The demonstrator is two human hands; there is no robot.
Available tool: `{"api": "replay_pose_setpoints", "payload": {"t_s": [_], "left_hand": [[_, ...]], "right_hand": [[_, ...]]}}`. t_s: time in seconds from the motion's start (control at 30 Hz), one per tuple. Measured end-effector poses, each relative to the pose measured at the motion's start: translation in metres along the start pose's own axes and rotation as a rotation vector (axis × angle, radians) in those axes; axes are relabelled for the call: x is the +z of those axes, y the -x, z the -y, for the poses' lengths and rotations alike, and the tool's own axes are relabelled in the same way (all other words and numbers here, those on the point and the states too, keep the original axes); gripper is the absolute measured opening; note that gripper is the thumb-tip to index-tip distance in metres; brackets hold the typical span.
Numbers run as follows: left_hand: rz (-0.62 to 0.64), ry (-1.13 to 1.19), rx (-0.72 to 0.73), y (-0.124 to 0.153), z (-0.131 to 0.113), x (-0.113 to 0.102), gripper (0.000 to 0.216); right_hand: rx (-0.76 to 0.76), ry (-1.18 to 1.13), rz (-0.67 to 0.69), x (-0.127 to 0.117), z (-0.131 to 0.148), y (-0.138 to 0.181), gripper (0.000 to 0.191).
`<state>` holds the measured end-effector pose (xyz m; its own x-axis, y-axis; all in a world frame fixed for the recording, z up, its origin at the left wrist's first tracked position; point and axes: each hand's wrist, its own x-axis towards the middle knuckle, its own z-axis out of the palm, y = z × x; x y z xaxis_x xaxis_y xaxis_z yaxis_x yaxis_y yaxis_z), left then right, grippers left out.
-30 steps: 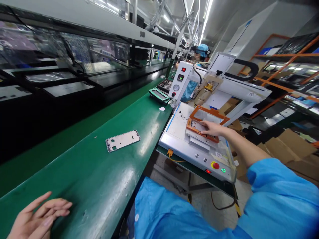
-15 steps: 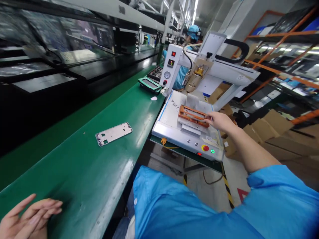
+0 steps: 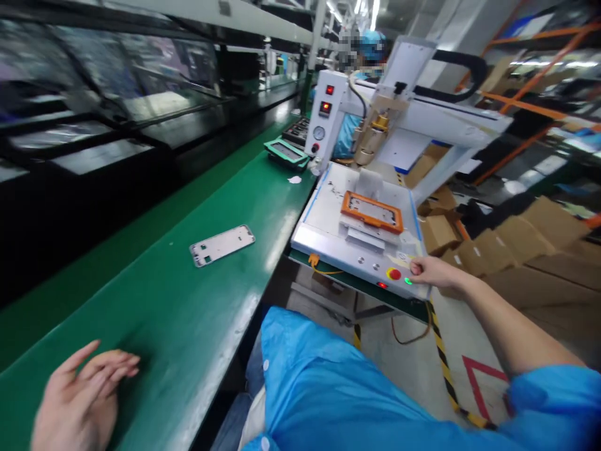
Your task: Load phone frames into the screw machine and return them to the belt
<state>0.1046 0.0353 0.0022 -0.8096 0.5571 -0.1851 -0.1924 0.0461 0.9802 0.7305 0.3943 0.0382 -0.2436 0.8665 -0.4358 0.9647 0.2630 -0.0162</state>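
Observation:
My right hand (image 3: 434, 271) reaches to the front edge of the white benchtop machine (image 3: 328, 213), its fingertips by the lit green button (image 3: 407, 281) next to the red round button (image 3: 394, 274). The orange fixture (image 3: 372, 212) lies shut flat on the machine's bed, with a silvery part showing through its window. My left hand (image 3: 82, 398) rests empty with fingers spread on the green conveyor belt (image 3: 188, 294) at the lower left. A silver phone frame (image 3: 222, 245) lies alone on the belt, apart from both hands.
A green tray (image 3: 286, 152) and a dark tray sit farther down the belt. A person in blue works beyond the machine. Cardboard boxes (image 3: 474, 250) and orange racks stand at the right. Yellow-black tape marks the floor.
The orange fixture's lid went from raised to flat on the bed. My right hand left it and came back to the machine's front buttons. My left hand barely shifted.

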Motion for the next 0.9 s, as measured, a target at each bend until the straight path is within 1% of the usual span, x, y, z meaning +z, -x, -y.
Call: {"api": "replay_pose_setpoints", "payload": {"t_s": [0.13, 0.2, 0.23, 0.27, 0.3, 0.33, 0.37, 0.43, 0.47, 0.53, 0.6, 0.7, 0.77, 0.9], "left_hand": [[0.056, 0.106, 0.046, -0.002, 0.002, -0.005, 0.074], [0.09, 0.137, 0.066, -0.003, 0.005, -0.009, 0.074], [0.105, 0.148, 0.074, -0.003, 0.006, -0.01, 0.072], [0.118, 0.156, 0.08, -0.004, 0.007, -0.011, 0.071], [0.125, 0.161, 0.083, -0.003, 0.007, -0.011, 0.069], [0.13, 0.164, 0.085, -0.003, 0.007, -0.011, 0.067], [0.131, 0.166, 0.087, -0.003, 0.007, -0.01, 0.066], [0.13, 0.166, 0.092, -0.001, 0.005, -0.009, 0.065], [0.132, 0.165, 0.095, -0.001, 0.004, -0.009, 0.065], [0.142, 0.158, 0.102, 0.0, 0.003, -0.01, 0.066], [0.152, 0.153, 0.112, -0.001, 0.002, -0.013, 0.066], [0.152, 0.173, 0.14, -0.004, 0.002, -0.02, 0.064], [0.147, 0.19, 0.155, -0.006, 0.003, -0.024, 0.062], [0.17, 0.207, 0.166, -0.01, 0.006, -0.026, 0.059]], "right_hand": [[0.033, 0.116, -0.013, -0.008, 0.004, -0.006, 0.031], [0.034, 0.154, 0.001, -0.014, 0.022, -0.004, 0.03], [-0.006, 0.152, 0.024, -0.017, 0.039, -0.002, 0.029], [-0.085, 0.126, 0.046, -0.02, 0.062, 0.001, 0.026], [-0.201, 0.076, 0.059, -0.021, 0.091, 0.003, 0.023], [-0.351, 0.0, 0.055, -0.02, 0.125, 0.004, 0.022], [-0.509, -0.095, -0.002, -0.018, 0.163, 0.003, 0.025], [-0.795, -0.255, -0.165, -0.009, 0.24, -0.004, 0.036], [-0.913, -0.285, -0.205, -0.003, 0.277, -0.01, 0.039], [-1.068, -0.277, -0.246, 0.01, 0.339, -0.028, 0.046], [-1.13, -0.225, -0.282, 0.021, 0.388, -0.05, 0.051], [-1.143, -0.155, -0.347, 0.026, 0.444, -0.083, 0.053], [-1.136, -0.121, -0.367, 0.021, 0.477, -0.102, 0.054], [-1.102, -0.084, -0.356, 0.003, 0.541, -0.132, 0.058]]}}
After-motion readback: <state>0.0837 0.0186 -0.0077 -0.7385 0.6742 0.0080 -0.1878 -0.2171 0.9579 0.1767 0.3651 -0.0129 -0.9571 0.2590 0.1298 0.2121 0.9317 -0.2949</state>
